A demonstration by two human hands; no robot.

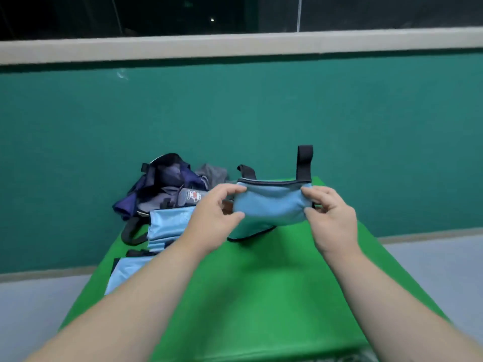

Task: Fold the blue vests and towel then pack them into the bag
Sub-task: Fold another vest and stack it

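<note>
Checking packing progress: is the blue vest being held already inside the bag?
No, the left hand and right hand hold the blue vest over the green table, outside the navy bag.

Person, parts in view, head camera.

1. Left hand (217,212): bare. The back of the hand, the thumb and the fingers are shown; nail detail is lost to blur.
2. Right hand (332,218): bare. The back of the hand and a row of knuckles are shown.
3. Left forearm (146,291): bare from the wrist to the lower frame edge, and rendered broader toward that edge.
4. Right forearm (386,296): bare likewise, and cut off at the lower right corner.

Elbows and upper arms are cut off by the frame.
</note>
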